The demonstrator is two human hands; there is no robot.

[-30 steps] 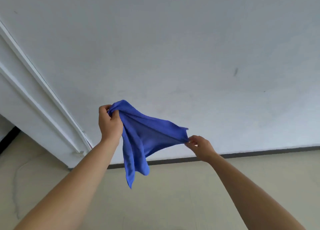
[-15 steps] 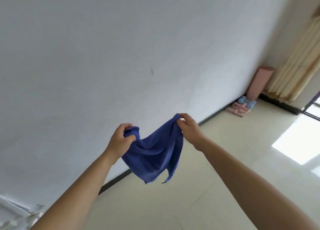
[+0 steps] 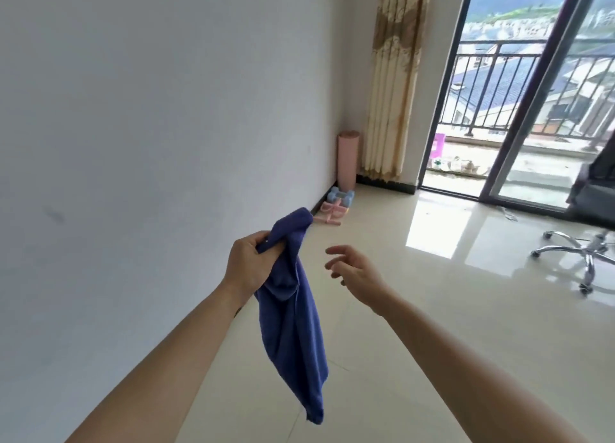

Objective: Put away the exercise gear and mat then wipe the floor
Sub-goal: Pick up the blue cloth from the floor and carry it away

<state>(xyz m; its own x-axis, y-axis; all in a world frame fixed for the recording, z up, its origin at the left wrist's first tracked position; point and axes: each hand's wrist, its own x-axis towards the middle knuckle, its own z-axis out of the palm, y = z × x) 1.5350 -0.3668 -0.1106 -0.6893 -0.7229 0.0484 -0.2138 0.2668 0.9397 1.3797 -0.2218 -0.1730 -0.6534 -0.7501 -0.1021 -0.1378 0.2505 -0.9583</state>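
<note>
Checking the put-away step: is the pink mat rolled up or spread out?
Rolled up: the pink mat stands upright as a tight cylinder.

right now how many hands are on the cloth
1. The left hand grips the cloth near its top; the right hand is open beside it, not touching.

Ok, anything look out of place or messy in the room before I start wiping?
Two small things: a dark smudge on the white wall at left, and a thin scrap on the floor by the sliding door. The rolled mat stands upright in the corner, dumbbells tidy beside it.
</note>
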